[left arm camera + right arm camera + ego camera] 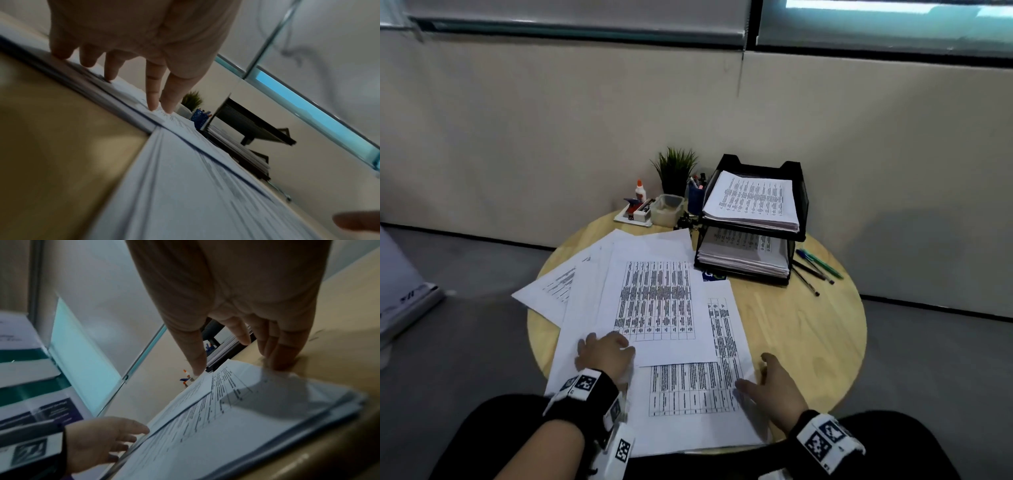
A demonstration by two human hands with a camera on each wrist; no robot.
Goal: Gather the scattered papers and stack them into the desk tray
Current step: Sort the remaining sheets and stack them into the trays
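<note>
Pressing down with both hands, I have the papers fanned out on the table right under and between my palms. My left hand lies on the near left part of the spread, fingers straight and apart, tips touching the sheets; the left wrist view shows those fingertips planted on the top page. My right hand rests at the near right edge of the sheets, thumb on the paper, the other fingers extended down onto the wood just beside the edge. Neither hand grips anything.

I can make out at least four overlapping sheets, though the exact number is hidden by the overlap. They carry printed tables, too blurred to read. The tray stands at the far right of the table, well apart from my hands, with two tiers, each already holding a stack. Three pens lie just right of it. A plant, one glue bottle and a pen cup sit left of the tray.
</note>
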